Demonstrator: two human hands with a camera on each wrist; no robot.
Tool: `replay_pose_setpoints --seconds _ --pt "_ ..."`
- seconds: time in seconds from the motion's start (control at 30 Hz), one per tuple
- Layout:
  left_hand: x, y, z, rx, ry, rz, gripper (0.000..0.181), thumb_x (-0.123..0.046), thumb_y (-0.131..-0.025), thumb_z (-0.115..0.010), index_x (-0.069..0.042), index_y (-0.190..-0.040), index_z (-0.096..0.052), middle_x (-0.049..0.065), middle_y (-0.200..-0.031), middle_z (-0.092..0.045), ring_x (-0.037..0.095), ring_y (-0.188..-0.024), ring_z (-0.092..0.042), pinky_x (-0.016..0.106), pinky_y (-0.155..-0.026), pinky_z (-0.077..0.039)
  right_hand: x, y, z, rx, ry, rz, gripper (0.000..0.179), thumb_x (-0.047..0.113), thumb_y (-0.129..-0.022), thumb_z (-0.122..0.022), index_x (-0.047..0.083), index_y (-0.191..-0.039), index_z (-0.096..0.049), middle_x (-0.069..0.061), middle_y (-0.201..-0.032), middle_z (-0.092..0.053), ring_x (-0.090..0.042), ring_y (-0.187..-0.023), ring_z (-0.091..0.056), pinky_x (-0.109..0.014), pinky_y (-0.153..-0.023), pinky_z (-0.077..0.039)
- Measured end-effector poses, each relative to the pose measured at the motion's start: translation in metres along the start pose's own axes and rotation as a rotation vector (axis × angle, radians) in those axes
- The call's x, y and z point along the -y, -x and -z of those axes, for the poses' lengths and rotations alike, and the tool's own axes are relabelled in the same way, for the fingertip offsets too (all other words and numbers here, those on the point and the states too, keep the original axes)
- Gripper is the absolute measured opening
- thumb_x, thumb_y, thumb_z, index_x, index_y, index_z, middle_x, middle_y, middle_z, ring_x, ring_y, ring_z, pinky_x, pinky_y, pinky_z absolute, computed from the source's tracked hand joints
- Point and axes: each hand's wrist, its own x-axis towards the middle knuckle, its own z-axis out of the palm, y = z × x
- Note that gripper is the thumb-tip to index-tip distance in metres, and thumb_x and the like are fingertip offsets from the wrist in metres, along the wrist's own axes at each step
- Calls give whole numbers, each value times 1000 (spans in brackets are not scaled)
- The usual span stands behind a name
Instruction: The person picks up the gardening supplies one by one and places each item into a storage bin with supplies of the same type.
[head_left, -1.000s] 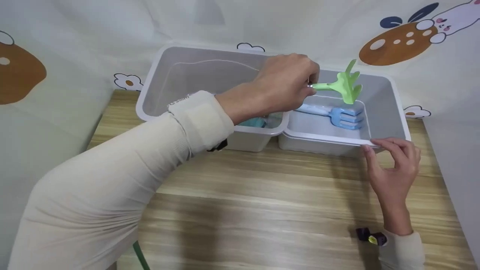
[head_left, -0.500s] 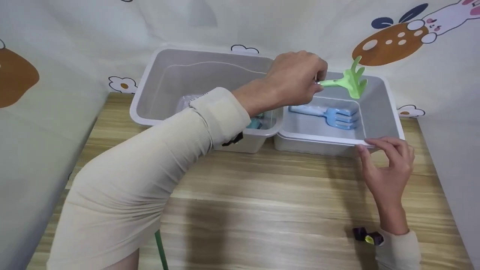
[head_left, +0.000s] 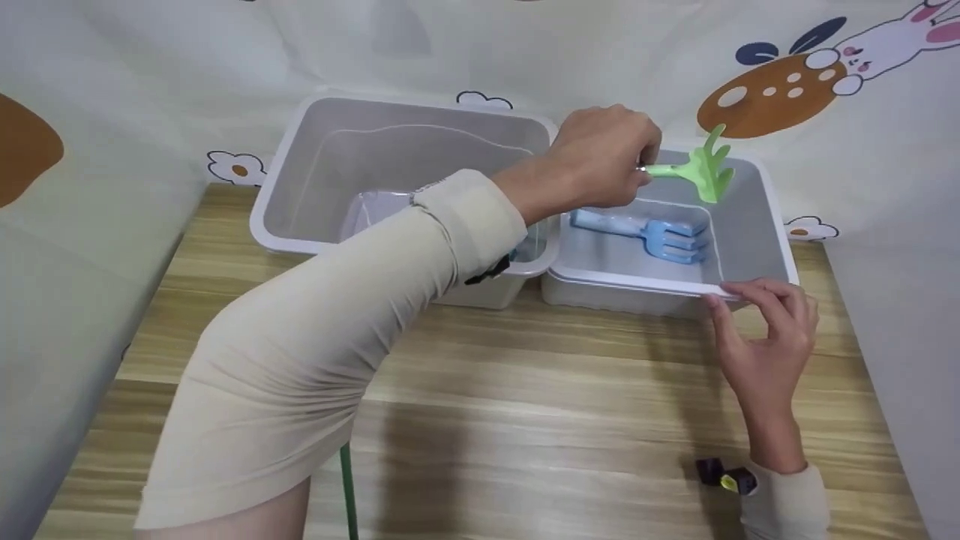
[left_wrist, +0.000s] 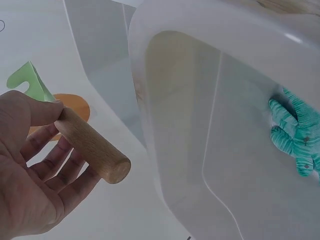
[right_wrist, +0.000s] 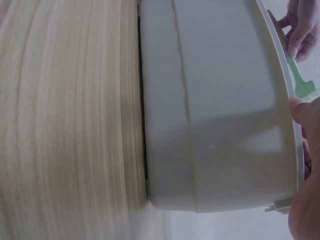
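My left hand (head_left: 604, 157) grips the wooden handle (left_wrist: 95, 145) of a small garden rake (head_left: 705, 172) with a light green, several-tined head. It holds the rake above the right grey bin (head_left: 772, 217), tines toward the bin's right side. Inside that bin a blue toy-like hand fork (head_left: 671, 240) with a pale handle lies flat. My right hand (head_left: 769, 337) pinches the bin's front rim near its right corner, thumb outside, as the right wrist view also shows. The left forearm hides part of the left bin (head_left: 289, 165).
In the left bin, teal striped gloves (left_wrist: 305, 130) and a clear plastic item (head_left: 379, 206) lie. Both bins stand side by side on a wood-grain table (head_left: 525, 390), against a printed cloth backdrop (head_left: 600, 52). A green strip (head_left: 349, 487) shows near the left elbow.
My left hand has carried the rake a little to the right over the right bin. The right hand keeps its hold on the rim, and the blue fork lies unmoved. The head view has shifted slightly.
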Motion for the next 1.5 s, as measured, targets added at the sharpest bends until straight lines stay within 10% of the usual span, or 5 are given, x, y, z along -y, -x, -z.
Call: replay_pose_setpoints --seconds 0.53,0.83,1.13,1.5 --pt "-4 -28 -19 1 22 25 28 -18 -96 -56 -20 -117 -73 -2 -108 -75 12 -91 -60 21 -75 -47 1 -5 4 25 37 -7 22 11 -77 -86 5 -98 -79 31 -104 -53 8 -105 -43 -22 -100 -23" --pt "-6 -39 -19 -22 -21 23 22 -13 -89 -52 -19 -97 -71 -10 -67 -50 11 -72 -46 23 -61 -36 1 -5 1 9 -2 16 22 8 -75 -87 4 -96 -80 29 -103 -56 7 -105 -45 -22 -98 -25" --pt "-17 -42 -20 -44 -110 41 47 -27 -99 -45 -23 -146 -51 -1 -140 -60 14 -120 -60 26 -96 -54 1 -3 2 5 4 11 21 10 -77 -86 3 -95 -79 30 -104 -55 6 -103 -44 -22 -96 -25" --pt "5 -11 -3 -123 -160 27 45 -25 -97 -47 -18 -140 -57 4 -136 -62 19 -118 -61 32 -93 -57 0 -2 0 4 13 7 22 11 -77 -86 1 -95 -78 32 -104 -53 7 -103 -42 -21 -96 -25"
